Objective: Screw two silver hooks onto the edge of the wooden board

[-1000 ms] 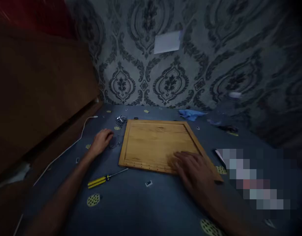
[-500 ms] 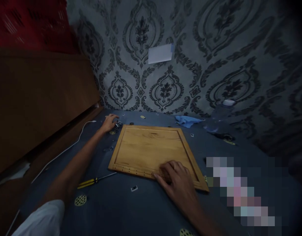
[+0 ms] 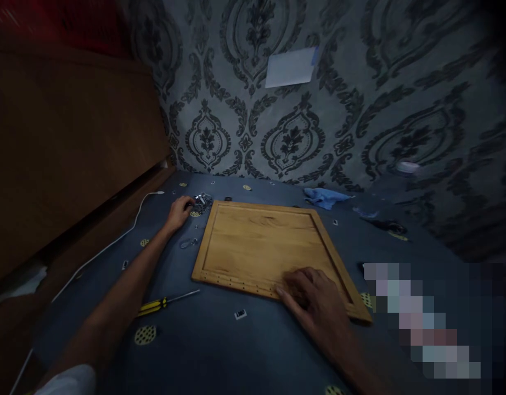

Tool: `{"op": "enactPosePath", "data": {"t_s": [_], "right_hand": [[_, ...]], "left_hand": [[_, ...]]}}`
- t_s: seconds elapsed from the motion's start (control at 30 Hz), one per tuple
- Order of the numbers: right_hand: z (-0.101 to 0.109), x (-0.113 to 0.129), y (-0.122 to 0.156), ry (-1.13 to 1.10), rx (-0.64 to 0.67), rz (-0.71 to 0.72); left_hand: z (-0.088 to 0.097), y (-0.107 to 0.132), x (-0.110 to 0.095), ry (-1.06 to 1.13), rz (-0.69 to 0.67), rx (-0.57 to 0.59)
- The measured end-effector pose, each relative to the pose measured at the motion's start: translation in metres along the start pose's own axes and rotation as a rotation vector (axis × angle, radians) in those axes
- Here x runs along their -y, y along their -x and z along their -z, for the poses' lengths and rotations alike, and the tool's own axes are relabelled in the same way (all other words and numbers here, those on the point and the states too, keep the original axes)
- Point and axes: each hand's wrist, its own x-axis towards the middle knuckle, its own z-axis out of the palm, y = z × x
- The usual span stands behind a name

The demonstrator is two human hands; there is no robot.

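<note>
A framed wooden panel [image 3: 261, 236] lies flat on the dark blue patterned cloth, with a row of small dark holes along its near edge. My right hand [image 3: 314, 296] rests on its near right part, fingers bent over the wood and thumb against the near edge by the holes. Beyond the panel's left side is a small pile of metal hardware [image 3: 202, 202]. My left hand [image 3: 179, 213] is at the pile's left edge with its fingers curled in; anything between the fingertips is hidden.
A yellow-and-black screwdriver [image 3: 154, 306] lies left of the panel's near edge. A small clear looped item [image 3: 187, 243] sits below the hardware. White cable [image 3: 131, 227] runs along the left. Behind are a blue cloth [image 3: 325, 197], a clear bottle [image 3: 395, 184] and the patterned wall.
My left hand's fingers, stretched over the hardware before, are now drawn back and curled at its left edge. My right hand stays on the panel. The view has shifted slightly.
</note>
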Motion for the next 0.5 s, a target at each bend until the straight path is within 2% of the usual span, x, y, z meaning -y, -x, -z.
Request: {"op": "enactPosePath", "data": {"t_s": [0.17,0.3,0.5], "right_hand": [[0.004,-0.004,0.0,-0.02,0.017,0.037],[0.009,-0.003,0.001,-0.028,0.026,0.058],[0.015,0.007,-0.003,-0.135,-0.002,0.093]], "left_hand": [[0.007,0.001,0.013,0.075,0.001,0.034],[0.02,-0.003,0.016,0.145,0.026,0.067],[0.054,-0.025,0.011,0.179,0.106,-0.02]]}}
